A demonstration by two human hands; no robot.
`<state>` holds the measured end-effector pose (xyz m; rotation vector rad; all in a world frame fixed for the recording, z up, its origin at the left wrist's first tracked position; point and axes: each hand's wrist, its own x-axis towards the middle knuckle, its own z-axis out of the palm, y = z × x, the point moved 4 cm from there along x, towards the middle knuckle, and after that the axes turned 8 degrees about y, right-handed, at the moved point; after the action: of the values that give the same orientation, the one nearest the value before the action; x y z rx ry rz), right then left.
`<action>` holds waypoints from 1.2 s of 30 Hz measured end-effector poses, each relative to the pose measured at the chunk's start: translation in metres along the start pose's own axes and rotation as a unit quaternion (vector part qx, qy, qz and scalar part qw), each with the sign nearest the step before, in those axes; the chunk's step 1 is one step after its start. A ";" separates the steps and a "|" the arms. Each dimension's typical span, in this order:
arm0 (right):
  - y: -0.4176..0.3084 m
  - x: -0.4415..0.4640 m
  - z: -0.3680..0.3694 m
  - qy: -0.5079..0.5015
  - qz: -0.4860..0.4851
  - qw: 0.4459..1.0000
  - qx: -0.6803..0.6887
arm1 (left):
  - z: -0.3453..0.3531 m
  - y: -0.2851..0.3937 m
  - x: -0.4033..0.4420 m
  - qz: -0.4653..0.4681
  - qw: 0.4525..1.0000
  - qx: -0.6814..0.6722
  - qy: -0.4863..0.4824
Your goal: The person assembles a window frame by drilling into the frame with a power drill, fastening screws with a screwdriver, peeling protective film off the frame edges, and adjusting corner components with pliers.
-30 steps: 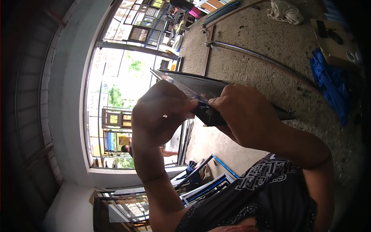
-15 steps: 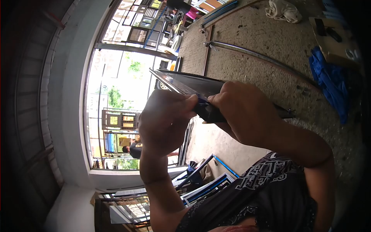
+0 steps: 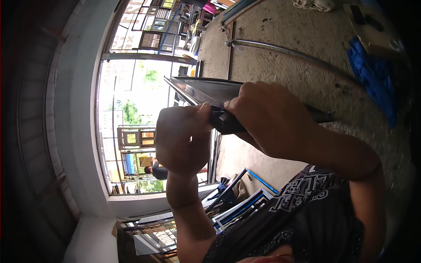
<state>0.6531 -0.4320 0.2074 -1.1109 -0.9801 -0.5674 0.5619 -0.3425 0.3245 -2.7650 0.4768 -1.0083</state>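
A black metal-looking frame (image 3: 228,125) with a glossy, glass-like panel (image 3: 208,91) is between my hands. Its end faces me, and its long edges run away toward the window opening. My left hand (image 3: 183,141) is closed at the frame's near end, its thumb on the dark corner. On the other side, my right hand (image 3: 269,118) is closed too, thumb and fingertips pinching the upper side of that end. A dark part of the frame (image 3: 322,114) sticks out beyond my right wrist. My fingers hide much of the grip.
Metal bars (image 3: 280,51) lie on the rough floor beside a blue cloth (image 3: 372,81) and cardboard (image 3: 368,30). Blue and white frames (image 3: 245,206) lean near the wall. A person (image 3: 155,170) is outside, beyond the window opening (image 3: 144,92).
Both hands and the frame have shifted slightly left in view, still gripping. My left thumb has moved a little along the frame's end. The floor items sit higher in view.
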 end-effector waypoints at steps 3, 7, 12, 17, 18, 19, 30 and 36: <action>0.000 -0.001 0.001 0.007 -0.002 1.000 0.000 | 0.001 -0.004 0.003 -0.009 0.999 -0.037 0.010; 0.002 0.000 0.001 0.006 0.007 1.000 0.008 | 0.000 -0.009 0.008 -0.031 0.996 -0.082 0.016; 0.006 0.000 0.003 0.005 0.021 1.000 0.012 | 0.002 -0.017 0.010 -0.092 0.989 -0.116 0.009; 0.009 0.000 0.002 0.003 0.033 0.999 0.028 | 0.003 -0.019 0.014 -0.078 0.988 -0.134 -0.003; 0.010 0.000 0.001 0.006 0.032 0.999 0.026 | 0.004 -0.017 0.016 -0.061 0.991 -0.116 -0.011; 0.010 0.001 0.001 0.009 0.031 0.999 0.025 | 0.004 -0.015 0.018 -0.043 0.994 -0.098 -0.019; 0.013 0.003 -0.002 0.021 0.026 0.999 0.012 | 0.008 -0.007 0.021 0.013 0.999 -0.033 -0.015; 0.012 0.003 -0.001 0.011 0.030 0.999 -0.005 | 0.009 0.000 0.015 0.037 0.999 0.024 0.002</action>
<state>0.6651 -0.4283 0.2043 -1.1377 -0.9232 -0.5363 0.5785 -0.3472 0.3262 -2.6829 0.5437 -0.9955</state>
